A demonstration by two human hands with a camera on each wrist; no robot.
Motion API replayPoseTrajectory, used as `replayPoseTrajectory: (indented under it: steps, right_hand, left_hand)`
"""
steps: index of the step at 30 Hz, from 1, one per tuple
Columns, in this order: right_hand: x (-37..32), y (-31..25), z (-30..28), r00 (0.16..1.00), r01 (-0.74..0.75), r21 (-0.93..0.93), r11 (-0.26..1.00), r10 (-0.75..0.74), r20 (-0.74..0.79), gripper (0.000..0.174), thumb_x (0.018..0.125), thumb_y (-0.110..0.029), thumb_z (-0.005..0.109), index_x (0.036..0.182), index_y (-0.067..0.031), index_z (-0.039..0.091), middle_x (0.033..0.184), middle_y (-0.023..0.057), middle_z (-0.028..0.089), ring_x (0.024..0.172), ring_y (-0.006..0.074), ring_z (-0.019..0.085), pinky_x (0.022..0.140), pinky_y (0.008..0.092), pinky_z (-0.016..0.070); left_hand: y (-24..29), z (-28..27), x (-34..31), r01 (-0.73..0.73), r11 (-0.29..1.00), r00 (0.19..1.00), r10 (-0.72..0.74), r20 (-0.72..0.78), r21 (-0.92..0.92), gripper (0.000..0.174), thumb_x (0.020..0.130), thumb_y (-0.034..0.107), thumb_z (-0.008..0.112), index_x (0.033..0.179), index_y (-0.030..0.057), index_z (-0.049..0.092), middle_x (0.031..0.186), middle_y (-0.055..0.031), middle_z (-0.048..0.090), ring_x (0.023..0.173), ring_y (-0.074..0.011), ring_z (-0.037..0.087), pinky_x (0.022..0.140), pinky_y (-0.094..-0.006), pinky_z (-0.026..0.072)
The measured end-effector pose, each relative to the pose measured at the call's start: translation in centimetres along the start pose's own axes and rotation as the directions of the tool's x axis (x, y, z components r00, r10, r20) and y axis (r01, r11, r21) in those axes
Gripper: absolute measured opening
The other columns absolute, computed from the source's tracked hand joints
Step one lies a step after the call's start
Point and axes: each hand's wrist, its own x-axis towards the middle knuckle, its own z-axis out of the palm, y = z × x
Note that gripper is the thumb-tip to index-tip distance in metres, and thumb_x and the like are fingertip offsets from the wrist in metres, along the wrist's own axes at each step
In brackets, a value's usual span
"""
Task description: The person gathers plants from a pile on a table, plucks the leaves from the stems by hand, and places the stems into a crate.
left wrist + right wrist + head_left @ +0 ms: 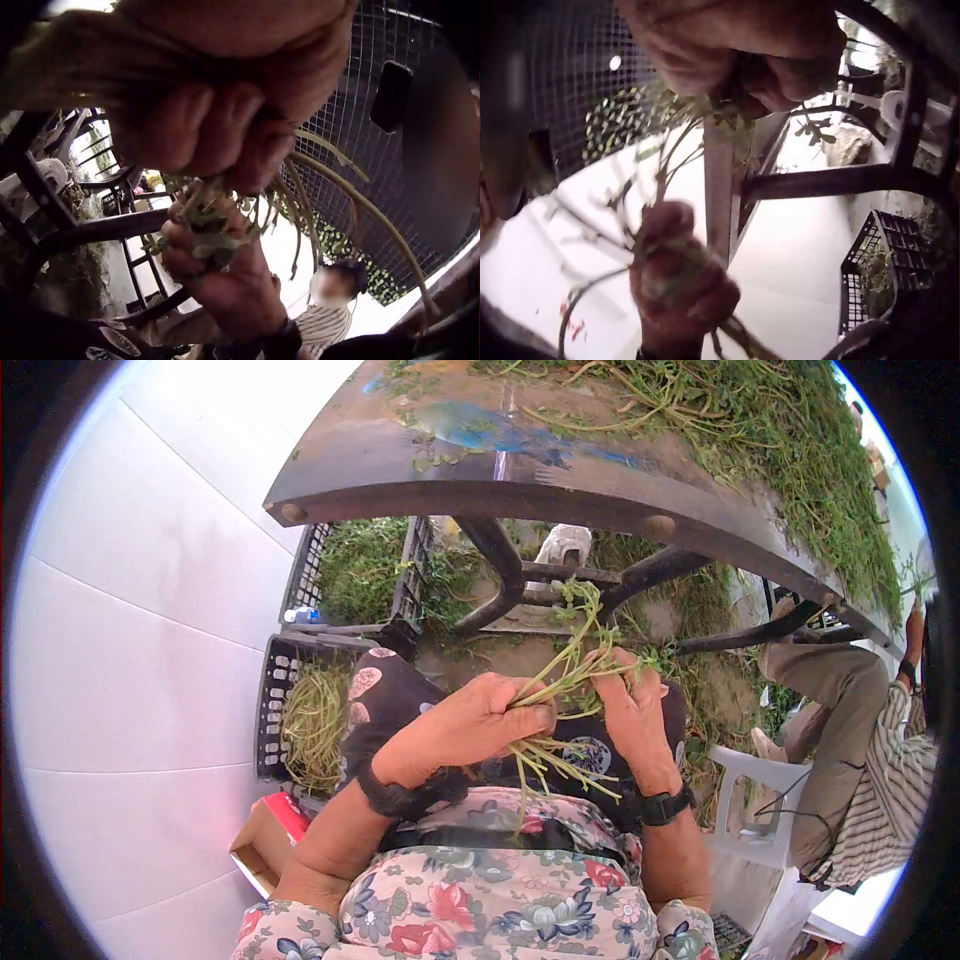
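A bunch of green stems (560, 760) crosses the lap in the head view, its leafy tops (580, 600) pointing up and away. The left hand (475, 725) grips the bunch around its middle, thumb over the stems, with the cut-looking ends hanging below. Close beside it, the right hand (632, 710) holds leafy parts of the stems with curled fingers. In the left wrist view the left hand's curled fingers (217, 135) close round stems, and the right hand (225, 277) is beyond. The right wrist view shows the left hand (679, 277) clenched on stems, slightly blurred.
Greens (810, 470) are heaped on the table (440, 500) ahead. At left stand a crate (268, 730) of bare stems and another crate (405, 595) of leafy greens. Table legs (490, 550) stand ahead of the knees. A seated person (900, 780) and a white chair (745, 800) are at right.
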Motion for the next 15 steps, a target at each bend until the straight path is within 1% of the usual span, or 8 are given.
replayPoseTrajectory:
  steps: [1,3,4,5,8,11,12,15]
  right_hand:
    - [-0.6,2.6,1.2,0.997,0.061,-0.139,0.988,-0.068,-0.045,0.02,0.075,-0.008,0.053,0.095,-0.0051,0.057,0.084,0.0117,0.059,0.07,0.0246,0.057,0.052,0.0323,0.0442]
    - [-0.7,3.8,0.5,0.974,-0.128,0.112,0.985,0.146,-0.173,0.018,0.079,-0.012,0.051,0.095,-0.0062,0.056,0.084,0.0085,0.058,0.071,0.0202,0.056,0.05,0.028,0.0424]
    - [0.0,2.9,-1.0,0.891,-0.311,0.493,0.812,0.43,-0.146,0.016,0.082,-0.014,0.049,0.094,-0.0067,0.055,0.083,0.007,0.058,0.072,0.0183,0.055,0.049,0.0257,0.041]
    - [0.6,2.4,-2.2,0.76,-0.402,0.783,0.474,0.65,-0.004,0.015,0.084,-0.017,0.048,0.094,-0.0073,0.054,0.083,0.0055,0.058,0.072,0.0164,0.054,0.048,0.0234,0.0395]
    - [0.4,3.6,-5.2,0.857,-0.321,0.88,0.349,0.504,0.112,0.016,0.088,-0.025,0.048,0.087,-0.009,0.051,0.081,0.0038,0.056,0.07,0.0122,0.053,0.044,0.0197,0.0334]
    - [0.3,3.1,-6.9,0.838,-0.314,0.894,0.32,0.536,0.102,0.02,0.088,-0.03,0.049,0.083,-0.0107,0.049,0.082,0.0046,0.056,0.069,0.0107,0.053,0.041,0.0199,0.029]
    - [0.3,2.0,-7.2,0.826,-0.297,0.893,0.338,0.561,0.062,0.018,0.088,-0.029,0.05,0.086,-0.0111,0.05,0.077,0.0041,0.056,0.067,0.0103,0.053,0.04,0.02,0.0283]
    - [0.4,0.1,-7.7,0.877,-0.353,0.813,0.463,0.467,0.115,0.013,0.086,-0.023,0.053,0.088,-0.0109,0.055,0.072,0.0038,0.057,0.064,0.0097,0.053,0.042,0.0186,0.0299]
  left_hand:
    - [0.2,-0.2,-0.1,0.006,1.0,1.0,-0.006,0.016,0.016,0.023,0.086,0.025,0.052,0.085,0.0019,0.057,0.062,0.0033,0.048,0.056,-0.0044,0.041,0.048,-0.0212,0.0338]
    - [0.5,-0.6,-0.6,0.031,0.999,0.999,-0.031,0.025,0.012,0.023,0.086,0.024,0.052,0.085,0.0013,0.057,0.061,0.002,0.048,0.055,-0.0048,0.042,0.048,-0.0219,0.0343]
    - [0.6,-0.7,-0.9,0.048,0.999,0.999,-0.047,0.016,-0.006,0.023,0.086,0.023,0.051,0.085,0.001,0.057,0.061,0.0013,0.049,0.055,-0.0051,0.042,0.048,-0.0224,0.0346]
    - [0.7,-0.8,-1.1,0.062,0.998,0.998,-0.062,0.001,-0.026,0.023,0.086,0.023,0.051,0.085,0.0007,0.057,0.061,0.0006,0.049,0.055,-0.0054,0.043,0.048,-0.0229,0.0349]
    - [-0.2,-1.0,-0.8,-0.036,0.986,0.995,0.051,-0.089,0.162,0.026,0.085,0.028,0.049,0.084,0.0019,0.054,0.059,-0.011,0.05,0.052,-0.0226,0.049,0.051,-0.0322,0.0401]
    - [-0.3,-0.6,-0.4,-0.048,0.959,0.98,0.099,-0.174,0.278,0.026,0.085,0.027,0.05,0.088,0.0023,0.055,0.064,-0.0173,0.053,0.06,-0.0345,0.053,0.056,-0.0383,0.0415]
    - [-1.0,-0.4,-0.2,-0.07,0.919,0.967,0.159,-0.201,0.389,0.023,0.084,0.026,0.05,0.089,0.004,0.055,0.069,-0.0199,0.056,0.068,-0.0402,0.053,0.058,-0.0432,0.0421]
    - [-1.6,0.1,-0.2,-0.028,0.818,0.941,0.216,-0.262,0.574,0.014,0.082,0.019,0.052,0.087,0.0066,0.056,0.063,-0.0193,0.053,0.058,-0.036,0.053,0.052,-0.0398,0.0417]
